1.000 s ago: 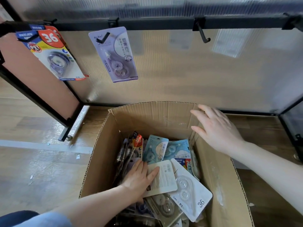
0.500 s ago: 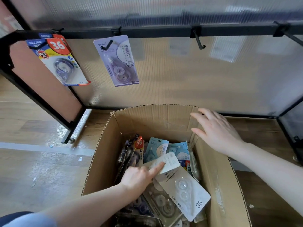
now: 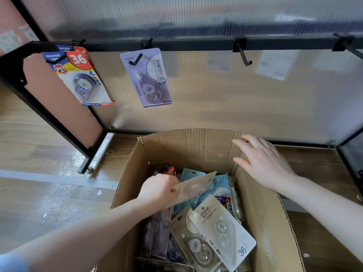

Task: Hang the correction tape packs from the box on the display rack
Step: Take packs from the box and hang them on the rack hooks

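Two packs hang on the display rack [image 3: 176, 44]; packs crowd the box [image 3: 196, 146]. Your left hand [image 3: 159, 190] pinches a white correction tape pack [image 3: 196, 188]; your right hand [image 3: 263, 163], relaxed, rests at the rim.

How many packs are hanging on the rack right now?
2 hooks are filled: the red-and-blue 36 packs on the leftmost hook, where a second pack shows behind the front one, and a purple pack on the next hook.
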The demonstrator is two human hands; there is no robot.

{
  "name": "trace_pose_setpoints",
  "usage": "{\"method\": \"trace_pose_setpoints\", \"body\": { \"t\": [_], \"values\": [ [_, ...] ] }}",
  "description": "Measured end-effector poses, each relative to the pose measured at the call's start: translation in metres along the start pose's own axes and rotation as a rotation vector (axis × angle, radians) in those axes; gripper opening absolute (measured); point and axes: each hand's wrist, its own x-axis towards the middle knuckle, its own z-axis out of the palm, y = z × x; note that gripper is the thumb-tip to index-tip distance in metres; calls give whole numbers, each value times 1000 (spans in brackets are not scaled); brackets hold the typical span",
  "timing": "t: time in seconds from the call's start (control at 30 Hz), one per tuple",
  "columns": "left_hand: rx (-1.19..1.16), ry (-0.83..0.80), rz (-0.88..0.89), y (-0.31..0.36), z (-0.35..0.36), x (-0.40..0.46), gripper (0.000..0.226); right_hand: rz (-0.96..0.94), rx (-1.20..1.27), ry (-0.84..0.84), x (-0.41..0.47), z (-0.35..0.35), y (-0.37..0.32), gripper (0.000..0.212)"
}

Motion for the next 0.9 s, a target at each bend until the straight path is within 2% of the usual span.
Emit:
{"method": "trace_pose_setpoints", "body": {
  "t": [0.23,0.4,0.5,0.7,0.9],
  "values": [
    [-439,83,-159,-16,-37,2,9,-13,-15,79,5,3,-6,47],
    [-588,71,-131,-26,-47,2,7,-57,-7,41,11,9,-22,45],
    [-542,49,-96,-29,-49,1,11,-50,15,-69,14,17,-36,47],
    [-282,-10,-11,-34,-53,-4,12,2,6,-357,16,45,-50,48],
    [-170,-131,-25,-39,-53,-5,14,54,-4,-469,17,65,-48,48]
  ]
}}
